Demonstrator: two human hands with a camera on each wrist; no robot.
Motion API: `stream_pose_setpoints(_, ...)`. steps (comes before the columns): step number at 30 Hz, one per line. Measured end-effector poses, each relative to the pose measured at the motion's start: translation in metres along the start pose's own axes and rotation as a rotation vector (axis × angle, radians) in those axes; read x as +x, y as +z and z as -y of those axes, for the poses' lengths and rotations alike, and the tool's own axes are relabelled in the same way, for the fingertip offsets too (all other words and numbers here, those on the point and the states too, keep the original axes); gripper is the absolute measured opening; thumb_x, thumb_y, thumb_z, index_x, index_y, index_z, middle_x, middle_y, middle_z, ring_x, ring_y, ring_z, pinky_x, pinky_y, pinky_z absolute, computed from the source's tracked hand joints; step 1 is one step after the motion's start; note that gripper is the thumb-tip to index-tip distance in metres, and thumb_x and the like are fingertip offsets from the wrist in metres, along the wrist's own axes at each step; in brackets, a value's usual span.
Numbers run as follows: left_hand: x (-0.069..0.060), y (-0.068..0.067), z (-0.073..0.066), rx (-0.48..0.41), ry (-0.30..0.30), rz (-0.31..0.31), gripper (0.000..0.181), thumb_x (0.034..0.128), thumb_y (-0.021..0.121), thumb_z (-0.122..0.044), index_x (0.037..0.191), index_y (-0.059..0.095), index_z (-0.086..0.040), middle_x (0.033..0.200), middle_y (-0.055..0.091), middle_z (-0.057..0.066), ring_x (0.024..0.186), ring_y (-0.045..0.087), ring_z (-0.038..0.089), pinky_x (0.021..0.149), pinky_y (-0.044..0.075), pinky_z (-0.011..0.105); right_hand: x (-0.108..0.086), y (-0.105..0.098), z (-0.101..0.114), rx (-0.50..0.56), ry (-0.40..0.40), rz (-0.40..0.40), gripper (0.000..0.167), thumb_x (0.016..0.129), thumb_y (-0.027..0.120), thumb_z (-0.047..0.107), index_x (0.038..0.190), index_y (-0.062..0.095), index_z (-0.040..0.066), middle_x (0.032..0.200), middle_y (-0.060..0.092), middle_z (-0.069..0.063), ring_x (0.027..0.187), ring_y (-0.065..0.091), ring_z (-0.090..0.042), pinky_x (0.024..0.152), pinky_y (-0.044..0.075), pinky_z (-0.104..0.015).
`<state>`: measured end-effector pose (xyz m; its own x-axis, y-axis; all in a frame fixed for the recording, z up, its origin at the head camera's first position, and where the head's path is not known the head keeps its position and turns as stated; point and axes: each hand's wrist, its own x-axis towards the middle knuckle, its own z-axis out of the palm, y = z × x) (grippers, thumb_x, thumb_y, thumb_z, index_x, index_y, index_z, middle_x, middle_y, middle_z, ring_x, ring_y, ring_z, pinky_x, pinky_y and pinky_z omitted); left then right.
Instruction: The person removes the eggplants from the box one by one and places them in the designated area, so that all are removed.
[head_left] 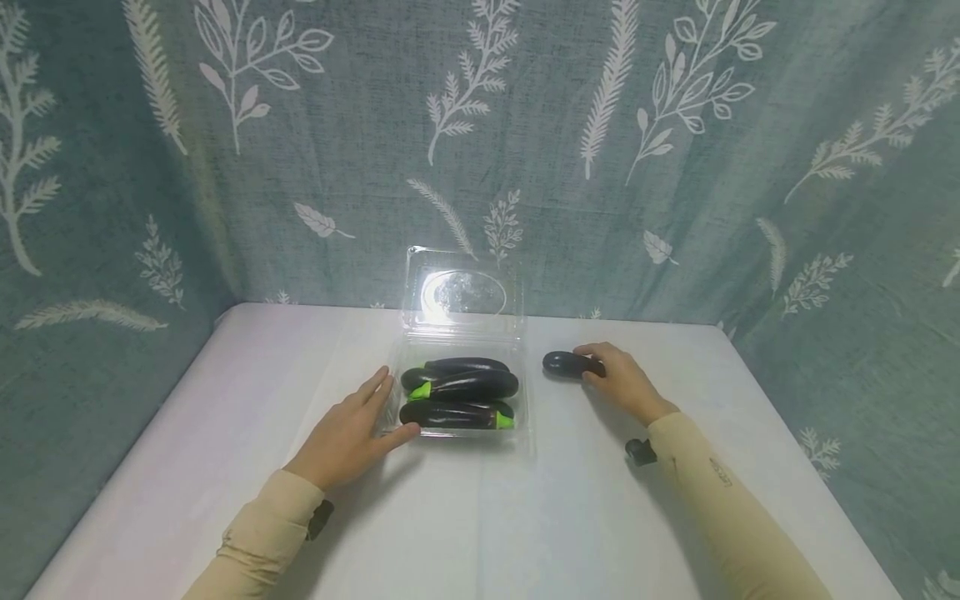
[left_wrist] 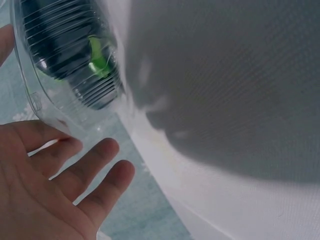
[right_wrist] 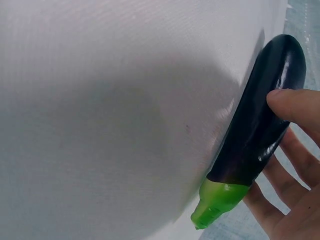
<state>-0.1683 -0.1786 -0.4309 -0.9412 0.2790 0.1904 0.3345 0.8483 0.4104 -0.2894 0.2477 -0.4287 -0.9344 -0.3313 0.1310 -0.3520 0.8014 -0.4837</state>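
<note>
Several dark, glossy eggplants (head_left: 480,385) with green caps lie in a clear plastic clamshell box (head_left: 528,417), its lid (head_left: 465,312) raised at the back. Against the box's left side and front corner rests my left hand (head_left: 352,437), fingers spread and mostly straight. To the right of the box, my right hand (head_left: 626,382) holds one more eggplant (head_left: 567,364). In the right wrist view, the thumb presses one side of this eggplant (right_wrist: 260,115) while the fingers (right_wrist: 285,180) lie behind it. Its green cap (right_wrist: 220,200) points toward the lower left there.
A white cloth covers the table (head_left: 480,517). Behind it and on both sides hangs a grey-green curtain (head_left: 360,167) with white leaf prints. Dark wrist devices show at both cuffs.
</note>
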Motion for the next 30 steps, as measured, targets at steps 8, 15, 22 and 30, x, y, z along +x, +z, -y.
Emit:
stream_pose_setpoints(8, 0.001, -0.002, -0.002, 0.001, -0.005, 0.007, 0.095, 0.0949, 0.057, -0.065, 0.154, 0.035, 0.006, 0.163, 0.029, 0.019, 0.14, 0.04, 0.046, 0.112, 0.037, 0.059, 0.001, -0.005, 0.0, -0.008, -0.013, 0.013, 0.043, 0.094, 0.07, 0.003, 0.136, 0.061, 0.004, 0.138, 0.058, -0.021, 0.127, 0.054, -0.043, 0.109, 0.042, -0.057)
stream_pose_setpoints(15, 0.001, -0.003, -0.002, 0.001, -0.013, 0.011, 0.095, 0.0949, 0.056, -0.066, 0.154, 0.035, 0.006, 0.163, 0.029, 0.018, 0.14, 0.04, 0.046, 0.112, 0.037, 0.059, 0.002, -0.014, 0.006, -0.002, -0.047, 0.004, 0.045, 0.093, 0.07, 0.003, 0.137, 0.06, 0.004, 0.14, 0.057, -0.02, 0.129, 0.053, -0.042, 0.109, 0.042, -0.056)
stream_pose_setpoints(22, 0.001, -0.003, -0.002, 0.008, -0.007, 0.007, 0.094, 0.095, 0.058, -0.064, 0.153, 0.036, 0.007, 0.163, 0.03, 0.019, 0.139, 0.042, 0.047, 0.111, 0.038, 0.06, 0.005, -0.02, 0.02, -0.019, -0.048, -0.011, 0.043, 0.096, 0.07, 0.01, 0.138, 0.06, 0.007, 0.142, 0.057, -0.017, 0.13, 0.053, -0.038, 0.11, 0.041, -0.054)
stream_pose_setpoints(30, -0.001, -0.003, -0.003, 0.009, -0.009, 0.011, 0.094, 0.0952, 0.058, -0.064, 0.153, 0.036, 0.007, 0.162, 0.03, 0.02, 0.138, 0.042, 0.047, 0.11, 0.038, 0.06, 0.006, -0.023, 0.047, 0.001, -0.126, -0.04, 0.045, 0.097, 0.07, 0.016, 0.14, 0.059, 0.008, 0.141, 0.059, -0.014, 0.129, 0.054, -0.035, 0.11, 0.042, -0.052)
